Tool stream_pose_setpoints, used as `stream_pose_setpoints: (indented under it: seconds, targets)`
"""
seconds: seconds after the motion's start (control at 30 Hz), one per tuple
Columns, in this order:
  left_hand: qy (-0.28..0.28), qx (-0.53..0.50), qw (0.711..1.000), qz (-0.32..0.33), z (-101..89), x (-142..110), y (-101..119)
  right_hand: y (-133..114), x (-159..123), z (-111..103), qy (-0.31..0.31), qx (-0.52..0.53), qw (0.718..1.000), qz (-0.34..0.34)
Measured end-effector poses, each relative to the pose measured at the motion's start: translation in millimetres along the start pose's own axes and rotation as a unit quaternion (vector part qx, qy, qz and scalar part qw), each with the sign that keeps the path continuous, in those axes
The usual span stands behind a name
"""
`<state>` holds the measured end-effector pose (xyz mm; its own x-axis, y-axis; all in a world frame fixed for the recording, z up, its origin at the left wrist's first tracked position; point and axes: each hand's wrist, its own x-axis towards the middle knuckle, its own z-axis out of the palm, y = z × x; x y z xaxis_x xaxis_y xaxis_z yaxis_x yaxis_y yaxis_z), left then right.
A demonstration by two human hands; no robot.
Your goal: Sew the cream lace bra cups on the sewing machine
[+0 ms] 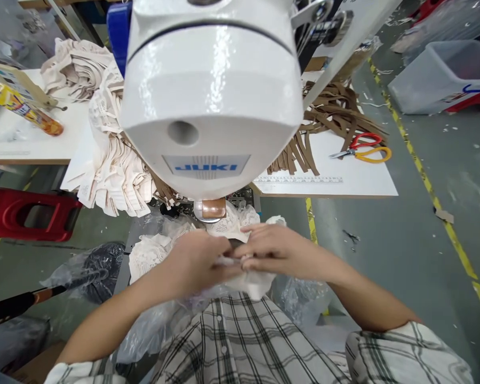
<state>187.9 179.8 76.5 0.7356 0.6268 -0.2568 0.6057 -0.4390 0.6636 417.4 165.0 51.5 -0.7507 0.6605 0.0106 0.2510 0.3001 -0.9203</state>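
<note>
Close in front of my body, my left hand point(196, 261) and my right hand point(282, 249) meet with their fingertips almost touching. Both are closed, pinching a piece of cream lace fabric point(258, 282) that hangs below the fingers. A small dark patch shows between the fingertips; I cannot make out what it is. My left hand is slightly blurred. More lace cloth point(148, 256) lies bunched left of my left hand. Right above my hands is the head of a white sewing machine point(212, 101), its lower end just beyond the fabric.
Layered cream pieces point(112, 170) hang over the table's edge at left, near a drink bottle point(28, 109). At right lie brown strips point(332, 109), scissors point(362, 149) and a printed ruler point(300, 180). A red stool point(28, 213) and a clear bin point(444, 80) stand on the floor.
</note>
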Motion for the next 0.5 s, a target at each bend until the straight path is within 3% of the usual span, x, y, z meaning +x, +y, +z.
stream_pose_setpoints:
  seconds: [0.1, 0.23, 0.33, 0.5]
  targets:
    - [0.084, -0.058, 0.989, -0.106, -19.3, 0.2, -22.7, 14.8, 15.1, -8.8, 0.083, -0.046, 0.994, 0.048]
    - [0.158, -0.115, 0.960, -0.201, -38.1, 9.9, -38.9, 31.7, 40.9, -20.9, 0.122, -0.040, 0.985, 0.114]
    - [0.199, -0.117, 0.954, -0.190, -43.2, 21.3, -47.8, 36.4, 54.9, -27.3, 0.133, -0.012, 0.982, 0.132]
    - [0.256, -0.117, 0.955, -0.094, -45.1, 34.7, -60.4, 42.1, 63.1, -33.8, 0.163, 0.002, 0.977, 0.139]
